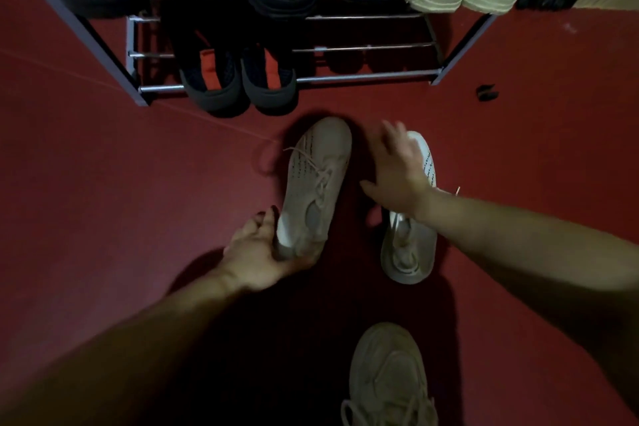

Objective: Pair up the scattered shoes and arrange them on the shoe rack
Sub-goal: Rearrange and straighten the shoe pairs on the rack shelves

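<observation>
Left hand [262, 252] fingers grip beige sneaker [318, 180] heel; right hand [397, 169] hovers, fingers spread, over second sneaker [411, 245].

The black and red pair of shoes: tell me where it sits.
In the head view, the black and red pair sits on the left of the shoe rack's bottom shelf, heels overhanging the front rail, just beyond the beige sneaker on the floor.

Lighting: dim, reddish cast throughout. Heavy shadow is thrown on the floor [103, 183] near the viewer, between the forearms. Right hand [394, 166] is motion-blurred. Wide-angle bending is seen at the rack [311, 79] edges; fine detail is softened.
</observation>
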Motion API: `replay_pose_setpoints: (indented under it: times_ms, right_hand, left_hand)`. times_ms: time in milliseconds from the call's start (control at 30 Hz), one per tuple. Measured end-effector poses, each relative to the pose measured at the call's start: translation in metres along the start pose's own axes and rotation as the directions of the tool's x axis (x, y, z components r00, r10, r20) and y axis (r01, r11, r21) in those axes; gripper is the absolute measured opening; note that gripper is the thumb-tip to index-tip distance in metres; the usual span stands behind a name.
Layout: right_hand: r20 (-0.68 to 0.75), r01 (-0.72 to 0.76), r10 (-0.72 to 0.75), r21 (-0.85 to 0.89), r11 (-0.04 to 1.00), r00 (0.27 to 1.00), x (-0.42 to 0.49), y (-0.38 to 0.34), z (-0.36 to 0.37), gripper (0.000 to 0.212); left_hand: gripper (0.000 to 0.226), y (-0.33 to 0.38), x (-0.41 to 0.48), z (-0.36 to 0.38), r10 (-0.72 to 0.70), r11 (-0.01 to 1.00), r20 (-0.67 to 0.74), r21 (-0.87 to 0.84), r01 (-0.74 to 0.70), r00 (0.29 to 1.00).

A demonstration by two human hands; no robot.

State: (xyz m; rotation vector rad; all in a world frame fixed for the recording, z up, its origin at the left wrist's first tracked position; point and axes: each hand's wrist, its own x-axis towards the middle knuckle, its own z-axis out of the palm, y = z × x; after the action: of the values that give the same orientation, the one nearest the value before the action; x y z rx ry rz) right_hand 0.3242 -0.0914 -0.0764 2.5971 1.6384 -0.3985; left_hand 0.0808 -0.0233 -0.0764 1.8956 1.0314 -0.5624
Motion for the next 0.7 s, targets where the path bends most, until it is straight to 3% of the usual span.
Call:
replay_pose_setpoints:
  times_ms: [67, 133, 200, 267, 300, 400, 500, 700]
  right_hand:
    - [0.057, -0.341, 0.338, 0.232, 0.911, 0.94, -0.028, 0.016, 0.008, 0.097]
    - [0.258, -0.621, 0.569, 0.42, 0.662, 0.781, -0.054, 0.029, 0.015, 0.094]
    - [0.38, -0.707, 0.633, 0.577, 0.408, 0.675, -0.073, 0.037, 0.025, 0.088]
    - [0.413, -0.688, 0.645, 0.682, 0.249, 0.643, -0.087, 0.04, 0.034, 0.084]
    - [0.44, -0.695, 0.634, 0.684, 0.222, 0.636, -0.092, 0.039, 0.036, 0.083]
    - [0.531, -0.764, 0.58, 0.58, 0.283, 0.617, -0.103, 0.032, 0.033, 0.092]
    - [0.499, -0.726, 0.576, 0.632, 0.27, 0.648, -0.105, 0.033, 0.031, 0.093]
    - [0.576, -0.688, 0.463, 0.718, 0.107, 0.673, -0.103, 0.02, 0.044, 0.048]
  left_hand:
    - [0.121, -0.002, 0.006, 0.01, -0.068, 0.988, -0.041, -0.14, 0.062, 0.997]
    - [0.081, -0.002, 0.013, 0.017, -0.115, 0.963, -0.096, -0.257, 0.087, 0.989]
    - [0.05, 0.001, 0.018, 0.02, -0.129, 0.938, -0.11, -0.336, 0.085, 0.986]
    - [0.042, 0.005, 0.02, 0.022, -0.131, 0.939, -0.101, -0.333, 0.091, 0.986]
    - [0.044, 0.005, 0.021, 0.022, -0.132, 0.938, -0.104, -0.333, 0.091, 0.986]
    - [0.05, 0.008, 0.022, 0.024, -0.148, 0.929, -0.135, -0.359, 0.09, 0.98]
    - [0.045, 0.01, 0.025, 0.028, -0.171, 0.911, -0.162, -0.401, 0.094, 0.972]
    - [0.05, 0.014, 0.022, 0.032, -0.21, 0.826, -0.179, -0.559, 0.077, 0.961]
